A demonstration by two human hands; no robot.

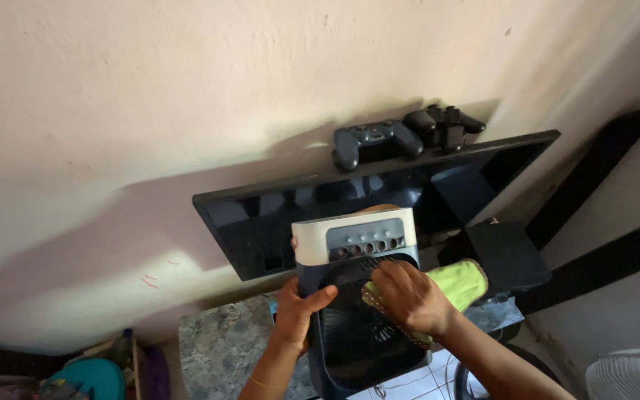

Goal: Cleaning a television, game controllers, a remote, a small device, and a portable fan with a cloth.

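Head view, near to far. Nearest the camera, the left hand (pixel 295 311) is closed round the left edge of a small dark-blue desk fan (pixel 361 326), thumb across the front and fingers wrapped behind. The right hand (pixel 409 296) lies flat against the fan's black slatted grille, fingers curled down over a yellow-green cloth (pixel 457 285) that is pressed between palm and grille; the cloth's patterned hem hangs below the wrist. The fan is box-shaped, with a white rounded top panel (pixel 353 235) carrying a grey strip of small round buttons. It stands upright, tilted slightly, over a mottled grey stone-look tabletop (pixel 220 348).

At lower left, a teal round container (pixel 94 376) sits on the floor beside a wooden edge; its contents cannot be made out. At lower right, part of a white wire fan guard (pixel 635 374) shows.

Just behind the desk fan stands a flat black television (pixel 261 222), glossy and reflective, partly blocked by the fan's top. A black box (pixel 505 255) sits to its right. Two black game controllers (pixel 405 137) rest on the television's top edge, against a rough cream plaster wall (pixel 187 74).
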